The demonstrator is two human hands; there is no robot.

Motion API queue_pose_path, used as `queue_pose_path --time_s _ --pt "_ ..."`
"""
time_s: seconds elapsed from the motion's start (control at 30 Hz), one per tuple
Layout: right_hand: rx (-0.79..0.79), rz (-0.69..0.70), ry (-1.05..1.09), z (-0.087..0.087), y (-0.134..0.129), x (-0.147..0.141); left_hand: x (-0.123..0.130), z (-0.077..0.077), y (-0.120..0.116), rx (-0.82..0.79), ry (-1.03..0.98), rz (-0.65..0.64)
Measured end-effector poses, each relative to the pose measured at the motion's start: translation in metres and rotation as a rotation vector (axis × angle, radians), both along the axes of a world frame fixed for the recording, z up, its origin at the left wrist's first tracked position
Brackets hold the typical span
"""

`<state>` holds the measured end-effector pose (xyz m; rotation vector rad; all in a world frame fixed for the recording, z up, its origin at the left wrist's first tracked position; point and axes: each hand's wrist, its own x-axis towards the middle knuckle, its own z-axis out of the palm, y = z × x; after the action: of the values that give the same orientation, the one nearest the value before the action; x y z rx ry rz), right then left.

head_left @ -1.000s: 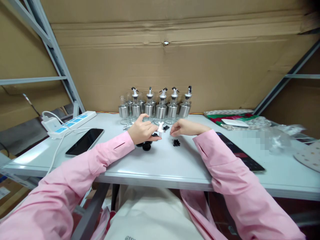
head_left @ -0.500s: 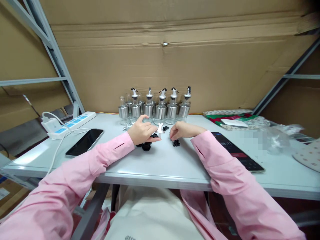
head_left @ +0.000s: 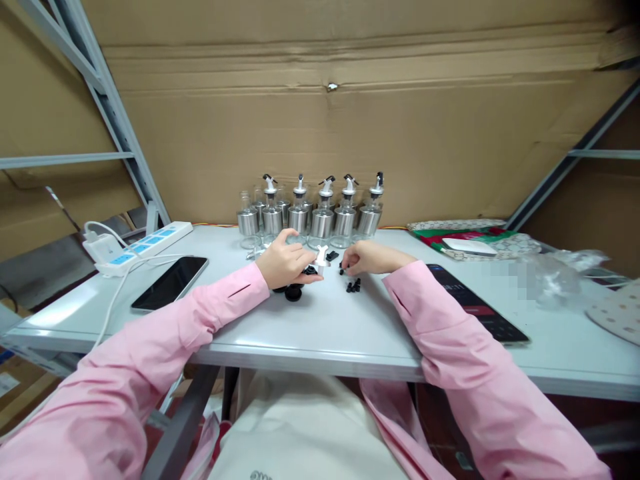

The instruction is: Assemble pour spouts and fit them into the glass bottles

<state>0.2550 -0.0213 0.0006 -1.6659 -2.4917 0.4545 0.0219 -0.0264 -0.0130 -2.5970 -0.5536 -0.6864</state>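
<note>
My left hand [head_left: 286,260] is closed on a white pourer spout [head_left: 323,255], held upright between thumb and fingers just above the table. Dark round stoppers [head_left: 293,292] lie under and beside that hand, partly hidden by it. My right hand [head_left: 364,258] is closed, its fingertips pinching a small black plastic piece [head_left: 341,269]. Just below, several similar small black pieces [head_left: 353,286] lie in a loose group on the table. A flat black part [head_left: 332,255] rests between the two hands. Clear pieces [head_left: 254,253] lie left of my left hand, partly covered.
Glass bottles with metal sleeves [head_left: 321,224] stand in rows at the back, several topped with pourers. On the left are a power strip [head_left: 150,247] and a phone [head_left: 170,285]. A larger phone [head_left: 477,303] and a plastic bag [head_left: 560,277] lie right.
My right hand has risen slightly from the group of small black pieces, and one piece now shows at its fingertips. The group lies a little more spread. My left hand holds nearly still.
</note>
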Motion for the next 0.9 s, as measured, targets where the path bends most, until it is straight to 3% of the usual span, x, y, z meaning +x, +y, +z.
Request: queue_pose_path --time_s 0.13,0.43,0.9 --pt "0.034 0.028 0.004 -0.004 0.001 -0.007 -0.001 -0.001 0.001 0.047 0.0 -0.013" --pt "0.106 0.099 0.06 -0.009 -0.006 -0.031 -0.001 -0.008 0.008 0.394 -0.046 -0.105" --pt "0.225 0.044 -0.017 -0.017 -0.006 -0.038 0.002 -0.006 0.006 0.504 -0.079 -0.134"
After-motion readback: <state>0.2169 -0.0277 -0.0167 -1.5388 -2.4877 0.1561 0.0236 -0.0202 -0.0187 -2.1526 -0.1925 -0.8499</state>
